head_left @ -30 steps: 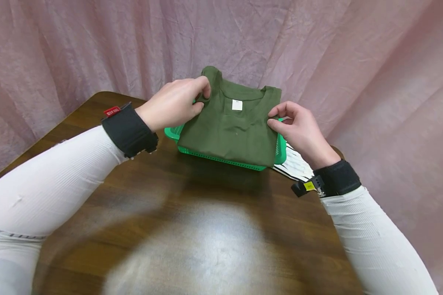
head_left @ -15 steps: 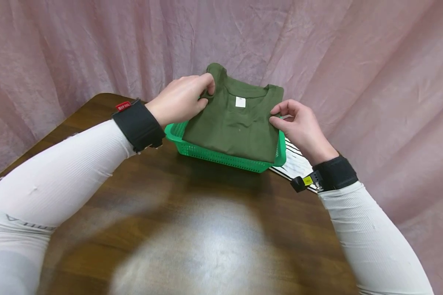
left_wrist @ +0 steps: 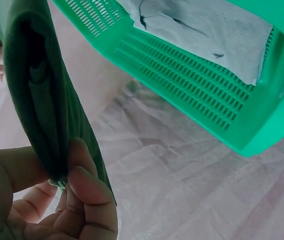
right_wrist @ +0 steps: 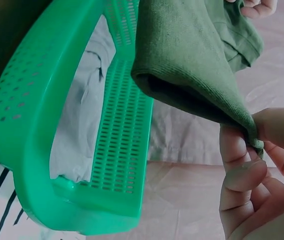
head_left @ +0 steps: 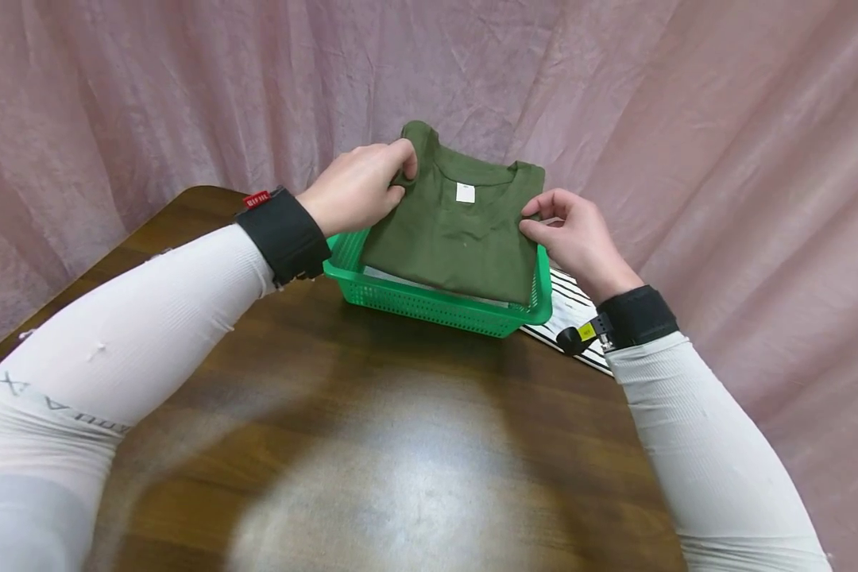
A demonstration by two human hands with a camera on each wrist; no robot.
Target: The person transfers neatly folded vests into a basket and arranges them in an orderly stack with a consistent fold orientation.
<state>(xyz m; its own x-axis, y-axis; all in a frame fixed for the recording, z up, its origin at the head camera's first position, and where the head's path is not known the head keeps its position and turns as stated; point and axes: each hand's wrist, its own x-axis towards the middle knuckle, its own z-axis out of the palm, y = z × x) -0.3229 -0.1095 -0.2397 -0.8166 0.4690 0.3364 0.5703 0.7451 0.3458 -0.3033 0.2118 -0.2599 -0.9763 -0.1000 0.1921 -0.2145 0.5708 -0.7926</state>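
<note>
Shirt: folded olive-green cotton T-shirt [head_left: 454, 234] held level just above the green perforated plastic basket [head_left: 429, 306], which stands by the far edge of the dark brown wooden table [head_left: 372, 445].
Left hand: left hand [head_left: 357, 191] pinches the shirt's far-left corner, thumb and fingers curled round the fold.
Right hand: right hand [head_left: 575, 238] pinches the right edge between thumb and fingertips [right_wrist: 242, 165].
Change: a second ago the shirt covered the basket's near rim; now it sits farther back, and a pale grey garment [left_wrist: 202, 30] shows inside the basket.
Hidden: a black-and-white striped cloth [head_left: 568, 318] lies partly under the basket and right wrist; its shape cannot be made out.
Backdrop: crumpled pink curtain [head_left: 686, 119].
</note>
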